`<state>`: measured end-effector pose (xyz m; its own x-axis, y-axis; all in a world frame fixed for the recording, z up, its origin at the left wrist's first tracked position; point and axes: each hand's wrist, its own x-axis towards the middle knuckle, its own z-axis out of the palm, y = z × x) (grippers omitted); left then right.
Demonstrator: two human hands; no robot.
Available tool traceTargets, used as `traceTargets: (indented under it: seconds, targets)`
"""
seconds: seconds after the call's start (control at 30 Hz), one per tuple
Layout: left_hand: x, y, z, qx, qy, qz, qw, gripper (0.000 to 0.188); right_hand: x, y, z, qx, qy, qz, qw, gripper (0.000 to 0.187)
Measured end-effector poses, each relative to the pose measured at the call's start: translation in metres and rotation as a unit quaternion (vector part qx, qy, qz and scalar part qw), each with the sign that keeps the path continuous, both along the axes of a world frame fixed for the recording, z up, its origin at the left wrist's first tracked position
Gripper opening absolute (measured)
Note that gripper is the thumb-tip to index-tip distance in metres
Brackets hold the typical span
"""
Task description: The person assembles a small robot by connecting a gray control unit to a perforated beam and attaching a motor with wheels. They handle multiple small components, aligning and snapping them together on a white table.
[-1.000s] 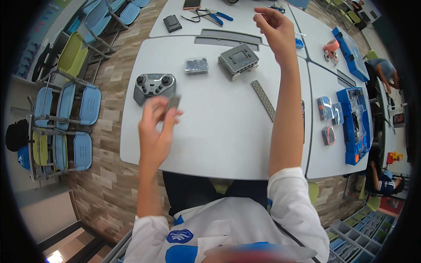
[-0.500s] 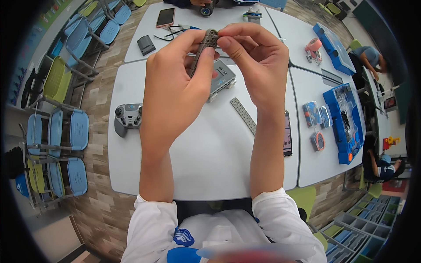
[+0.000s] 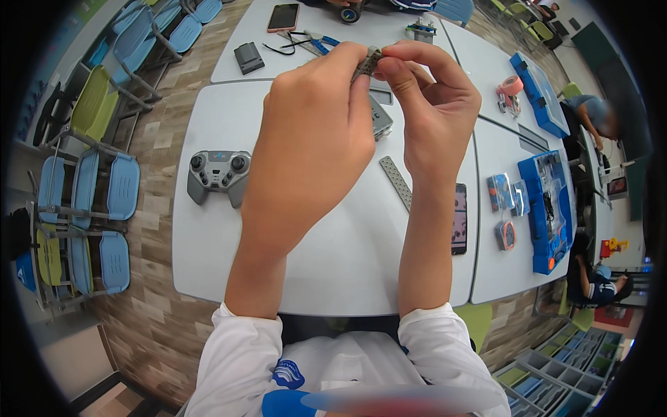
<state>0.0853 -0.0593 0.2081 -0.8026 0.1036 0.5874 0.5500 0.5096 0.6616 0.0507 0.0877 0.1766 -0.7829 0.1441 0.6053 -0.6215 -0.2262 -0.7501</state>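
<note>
A grey perforated building piece (image 3: 368, 64) is held above the far half of the white table (image 3: 326, 278). My left hand (image 3: 313, 132) is closed around it, and its fingers hide most of the piece. The thumb and forefinger of my right hand (image 3: 438, 104) pinch at its upper end; whether a small part is between these fingertips I cannot make out. Beneath the hands lies a grey control box (image 3: 381, 119), partly covered by them. Near my right wrist a flat grey perforated plate (image 3: 396, 182) rests on the table.
To the left lies a grey game controller (image 3: 219, 174); to the right, a lit phone (image 3: 459, 219). Farther back are a dark battery block (image 3: 248, 58), blue-handled pliers (image 3: 321, 43) and another phone (image 3: 283, 17). Blue parts cases (image 3: 545, 208) and a pink roll (image 3: 511, 85) stand on the right.
Both hands have shifted right in the picture with the perforated piece, my left hand turning so that it covers more of it. The whole view has tilted slightly, and more of the controller shows.
</note>
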Motion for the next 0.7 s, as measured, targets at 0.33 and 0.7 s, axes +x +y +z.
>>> traceTargets:
  seconds: [0.33,0.7]
  targets:
    - [0.002,0.0043,-0.0014,-0.034,0.024,0.035,0.999,0.019,0.0008,-0.0051,-0.0014,0.015,0.012,-0.034,0.999,0.011]
    - [-0.0028,-0.0005,-0.0028,-0.027,0.052,0.021,0.998,0.019,0.0059,-0.0012,0.005,0.084,-0.002,-0.081,0.993,0.011]
